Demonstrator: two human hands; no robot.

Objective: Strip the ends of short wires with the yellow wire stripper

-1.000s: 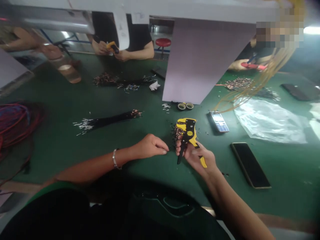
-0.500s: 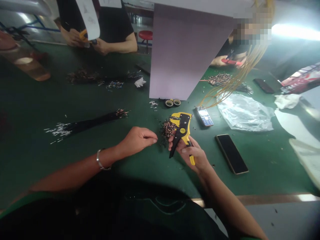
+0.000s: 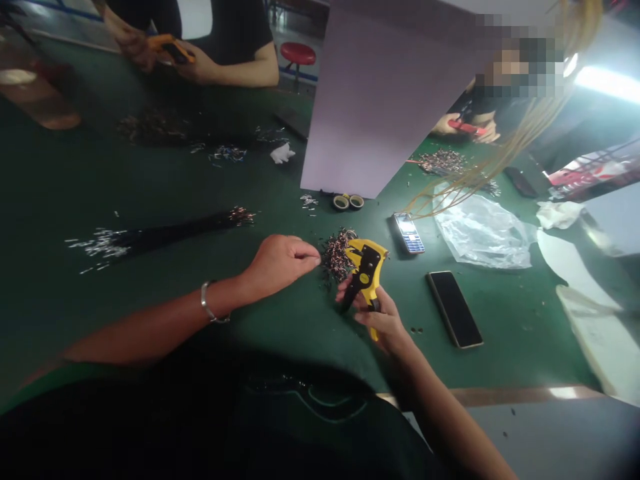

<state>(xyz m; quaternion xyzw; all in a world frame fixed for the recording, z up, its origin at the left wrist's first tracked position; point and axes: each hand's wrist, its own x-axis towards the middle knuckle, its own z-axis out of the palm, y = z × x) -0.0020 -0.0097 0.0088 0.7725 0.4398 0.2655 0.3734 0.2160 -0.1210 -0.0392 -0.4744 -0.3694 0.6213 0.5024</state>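
My right hand (image 3: 384,319) is wrapped around a yellow and black wire stripper (image 3: 367,270), its jaws pointing away from me. Just left of the tool lies a heap of short dark wire offcuts with coppery ends (image 3: 339,252). My left hand (image 3: 284,265) is closed in a pinch, thumb against forefinger, with the fingertips at the heap's left edge. Whatever may be between those fingertips is too small to make out. Further left, a bundle of black wires (image 3: 175,232) rests on the green table, silvery ends to the left and copper ends to the right.
A pale upright panel (image 3: 365,100) stands beyond two tape rolls (image 3: 349,202). To the right are a keypad phone (image 3: 409,233), a smartphone (image 3: 455,309) and a clear plastic bag (image 3: 485,227). Across the table, two co-workers hold an orange tool (image 3: 173,49) and a red tool (image 3: 467,127).
My view has shifted slightly. The wire stripper sits a little lower relative to the offcut heap, exposing more of it. My left fingertips are closer to the heap, still pinched.
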